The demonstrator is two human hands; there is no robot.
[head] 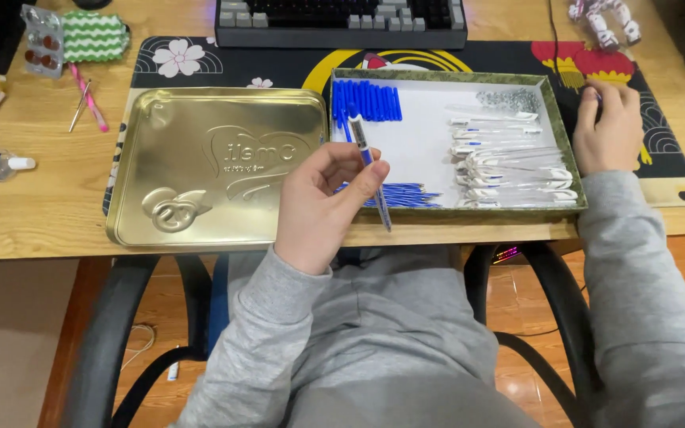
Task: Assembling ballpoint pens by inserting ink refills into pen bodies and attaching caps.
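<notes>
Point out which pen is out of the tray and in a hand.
The blue pen pinched in the left hand, slanted over the tray's near-left corner. All the other pens and parts lie inside the tray.

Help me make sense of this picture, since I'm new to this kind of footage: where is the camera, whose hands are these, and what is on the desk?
The single picture comes from a camera worn on a person's head, looking down at their own lap and desk. No machine is involved, only two bare hands in grey sleeves. The left hand holds a pen with a clear barrel and blue tip between its fingers. The right hand rests at the right edge of a shallow green box. That box holds blue pen caps, clear pen barrels and a small pile of metal springs. Beside it, to the left, lies a gold tin lid. A keyboard sits behind them.
</notes>
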